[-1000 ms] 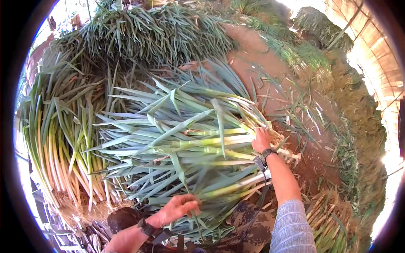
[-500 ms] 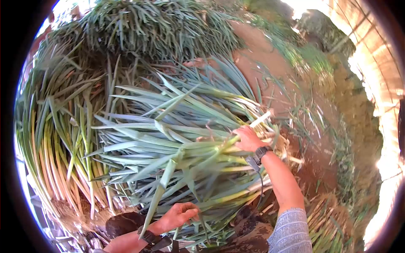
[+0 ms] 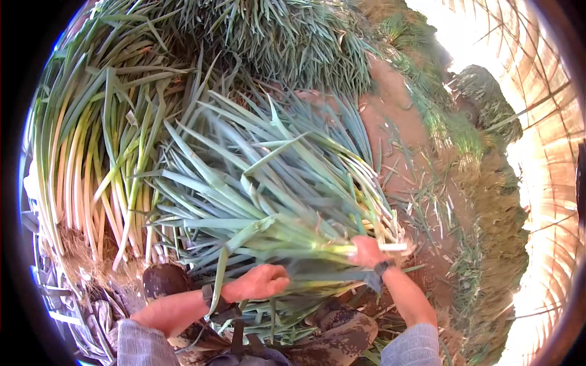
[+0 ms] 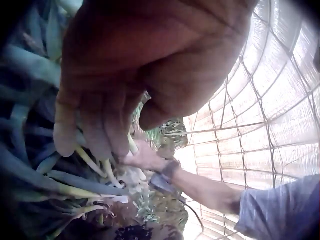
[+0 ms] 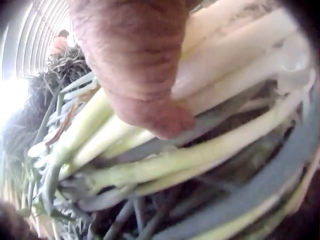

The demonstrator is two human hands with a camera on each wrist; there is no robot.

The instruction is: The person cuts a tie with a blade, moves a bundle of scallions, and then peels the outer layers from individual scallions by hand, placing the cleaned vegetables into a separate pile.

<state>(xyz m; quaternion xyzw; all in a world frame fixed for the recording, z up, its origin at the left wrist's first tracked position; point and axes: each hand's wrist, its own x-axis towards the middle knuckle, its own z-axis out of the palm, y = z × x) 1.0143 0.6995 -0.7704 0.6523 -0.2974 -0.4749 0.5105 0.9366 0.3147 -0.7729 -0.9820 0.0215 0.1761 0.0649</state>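
Observation:
A heap of long green onions [image 3: 287,165] lies in front of me, leaves to the left and pale stalks to the right. My right hand [image 3: 366,251] grips several green onions [image 3: 323,247] around their pale lower stalks, low over the heap's near side. In the right wrist view the thumb [image 5: 150,95] lies across the white stalks [image 5: 235,60]. My left hand [image 3: 257,282] hovers by the leaves with nothing in it. Its fingers [image 4: 92,125] hang loosely bent in the left wrist view, thumb apart. A bent leaf [image 3: 221,274] drops across the left wrist.
Upright bundles of green onions [image 3: 85,165] with rooted ends stand at the left. A large pile of leaves [image 3: 281,43] lies at the back. Bare reddish soil [image 3: 397,110] with scattered trimmings is to the right, beside a ribbed plastic wall [image 3: 543,152]. My camouflage-clad knees [image 3: 336,335] are close below.
The right hand has taken green onions from the stalk end and drawn them toward me, their leaves swinging along. The left hand stays near the leaves. The head view has shifted.

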